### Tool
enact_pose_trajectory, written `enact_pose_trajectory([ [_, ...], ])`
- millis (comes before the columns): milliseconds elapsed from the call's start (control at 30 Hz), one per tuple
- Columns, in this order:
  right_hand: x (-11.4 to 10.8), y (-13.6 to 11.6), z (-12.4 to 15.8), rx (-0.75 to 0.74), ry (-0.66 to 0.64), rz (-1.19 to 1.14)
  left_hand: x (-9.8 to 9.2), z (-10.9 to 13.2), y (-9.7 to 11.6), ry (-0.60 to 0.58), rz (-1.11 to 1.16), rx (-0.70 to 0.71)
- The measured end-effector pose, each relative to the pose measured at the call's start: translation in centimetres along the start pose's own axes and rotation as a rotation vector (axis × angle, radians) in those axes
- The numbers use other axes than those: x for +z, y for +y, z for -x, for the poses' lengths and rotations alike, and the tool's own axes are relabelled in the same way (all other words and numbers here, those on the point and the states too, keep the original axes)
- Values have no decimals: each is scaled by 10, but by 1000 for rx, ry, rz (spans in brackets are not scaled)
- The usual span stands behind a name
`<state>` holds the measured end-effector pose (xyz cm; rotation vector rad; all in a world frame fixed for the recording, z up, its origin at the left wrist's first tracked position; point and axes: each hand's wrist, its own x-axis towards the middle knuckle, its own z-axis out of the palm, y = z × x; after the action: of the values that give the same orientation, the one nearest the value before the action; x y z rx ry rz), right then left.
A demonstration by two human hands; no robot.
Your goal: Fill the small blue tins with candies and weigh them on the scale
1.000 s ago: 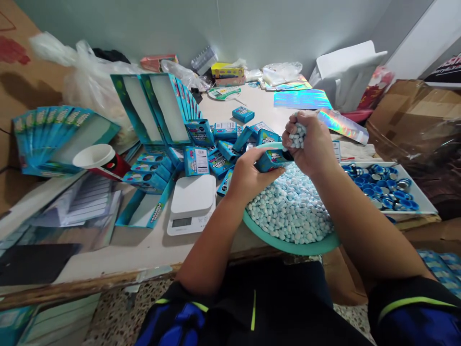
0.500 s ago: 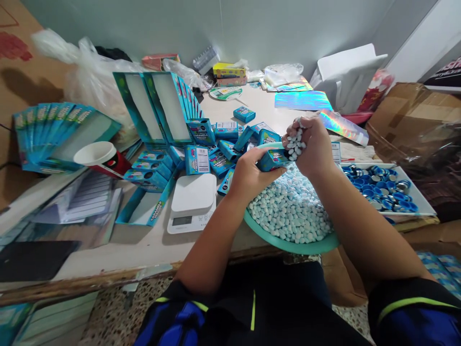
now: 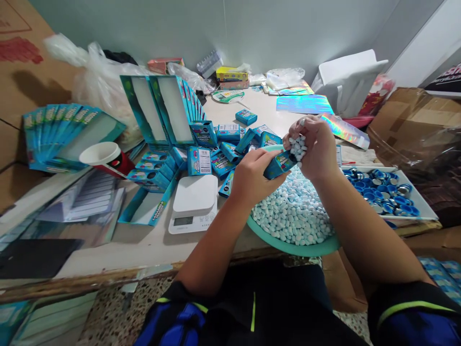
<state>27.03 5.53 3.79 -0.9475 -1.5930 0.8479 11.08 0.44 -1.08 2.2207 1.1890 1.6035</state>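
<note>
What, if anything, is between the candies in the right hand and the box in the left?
Nothing visible: the right hand has its candies right at the end of the box in the left hand.

"CARAMELO MACIZO" on small blue boxes (image 3: 204,134), "CARAMELO" on an open blue tray (image 3: 157,214)

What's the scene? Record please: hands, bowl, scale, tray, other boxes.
left hand: holds a blue box over the bowl
right hand: holds candies at the box's open end
bowl: green, full of candies, below both hands
scale: white, left of bowl; reading illegible
tray: white, right of bowl, holds caps
other boxes: blue, jumbled behind the scale
</note>
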Motion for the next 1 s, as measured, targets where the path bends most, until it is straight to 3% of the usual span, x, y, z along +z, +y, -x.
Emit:
enact_pose_trajectory([
  [167, 6, -9, 9, -40, -31, -81, 2, -1, -1, -6, 124, -101],
  [433, 7, -13, 10, -1, -75, -62, 0, -4, -2, -27, 144, -108],
  [667, 10, -20, 15, -162, -184, -5, 1, -3, -2, 80, 97, -227],
  [1000, 9, -13, 19, -151, -268, -137, 3, -2, -6, 8, -24, -79],
])
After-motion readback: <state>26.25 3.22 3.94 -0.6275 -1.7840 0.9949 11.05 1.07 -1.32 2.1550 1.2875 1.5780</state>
